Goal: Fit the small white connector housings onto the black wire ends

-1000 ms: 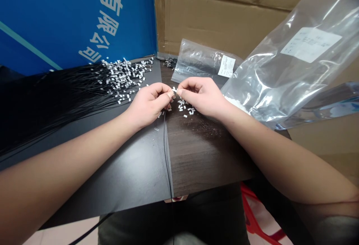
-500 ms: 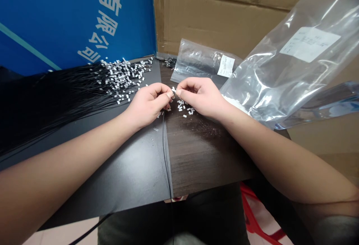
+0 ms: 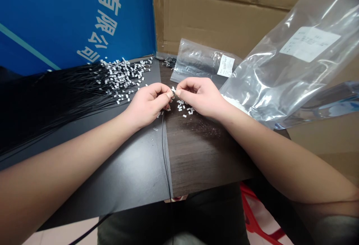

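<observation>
A thin black wire (image 3: 165,155) runs up from below the table edge to my left hand (image 3: 150,104), whose thumb and forefinger are pinched on it. Tip to tip with that hand, my right hand (image 3: 200,97) is closed in a pinch too; what its fingers hold is too small and hidden to make out. Small white connector housings (image 3: 181,106) lie loose on the wood beneath and between my hands. To the left rests a big bundle of black wires (image 3: 56,95) with white connectors (image 3: 120,73) on their ends.
A blue panel with white lettering (image 3: 75,17) stands at the back left, beside a cardboard box (image 3: 218,17). A small labelled plastic bag (image 3: 196,61) lies behind my hands. At right leans a large clear bag (image 3: 269,73) with white pieces at its bottom.
Both hands keep nearly the same pose, fingertips together. The black wire hanging below my left hand has shifted very slightly to the left.
</observation>
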